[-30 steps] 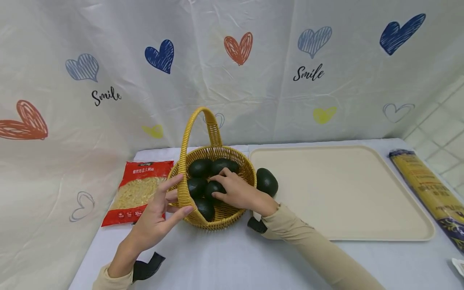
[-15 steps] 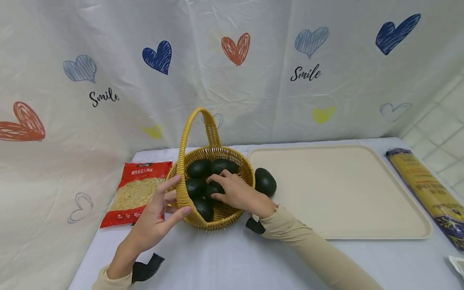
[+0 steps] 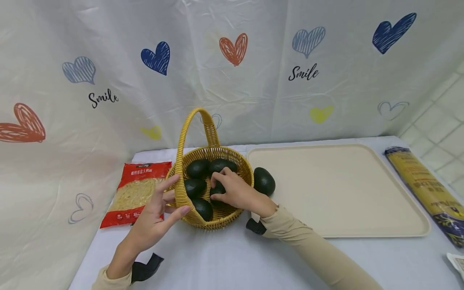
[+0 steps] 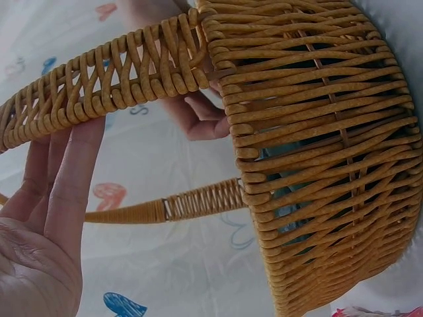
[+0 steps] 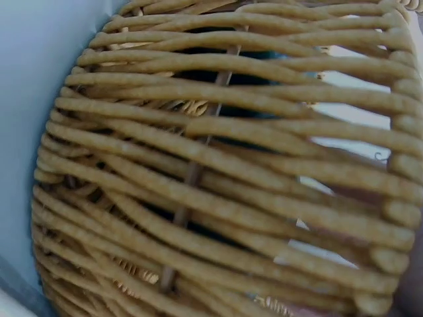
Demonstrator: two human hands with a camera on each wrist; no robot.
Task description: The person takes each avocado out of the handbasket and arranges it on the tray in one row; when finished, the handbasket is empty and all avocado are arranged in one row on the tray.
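A yellow wicker basket [image 3: 232, 215] with a tall handle [image 3: 180, 161] holds several dark green avocados [image 3: 194, 187]. My right hand [image 3: 233, 189] reaches over the basket's right rim and grips an avocado [image 3: 217, 190], partly covered by the fingers. With fairly straight fingers, my left hand [image 3: 150, 219] touches the handle's near-left base; its thumb points right in front of the basket. The left wrist view shows fingers [image 4: 76, 178] against the handle. Wicker weave of the basket [image 5: 218, 158] fills most of the right wrist view, and the right hand's grip is hidden there.
Right of the basket, another avocado [image 3: 264, 181] lies at the left edge of a beige tray [image 3: 337, 193]. A red pasta bag [image 3: 135, 193] lies left of the basket. A long yellow pasta packet [image 3: 424, 189] lies beyond the tray. A hanging cloth [image 3: 268, 100] stands behind.
My right fingers have closed further round the avocado, which has shifted slightly right, away from the ones on its left. The left hand keeps its place at the handle.
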